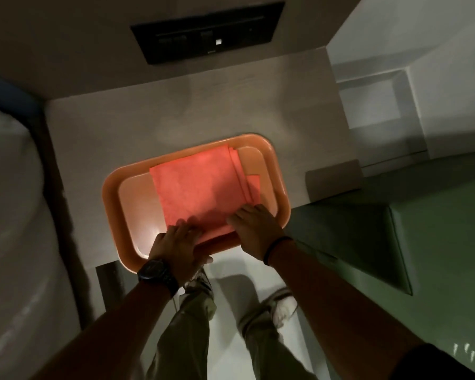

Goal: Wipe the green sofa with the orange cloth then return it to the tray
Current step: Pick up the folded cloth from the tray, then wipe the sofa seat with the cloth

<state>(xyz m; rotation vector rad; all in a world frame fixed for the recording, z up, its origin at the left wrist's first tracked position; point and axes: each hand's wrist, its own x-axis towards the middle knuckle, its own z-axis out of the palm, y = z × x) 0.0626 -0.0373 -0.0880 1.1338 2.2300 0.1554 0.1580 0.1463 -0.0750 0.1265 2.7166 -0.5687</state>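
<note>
Folded flat orange cloth (203, 185) lies inside shallow peach plastic tray (113, 185) on pale side table (258, 91), filling tray's middle and right; nothing else in tray. Cloth long axis runs roughly 5-to-11 o'clock.

Left hand (176, 242), fingers spread, rests on cloth's near-left corner. Right hand (254, 226), fingers loosely together, lies flat on near-right edge. Neither pinches, as far as visible.

Green upholstered sofa (395, 229) at 3 o'clock from tray, so right hand nearer. Wiped or not: cannot tell.

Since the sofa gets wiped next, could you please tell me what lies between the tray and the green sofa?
In the head view, only a bare strip of pale tabletop separates the tray from the green sofa.
</note>
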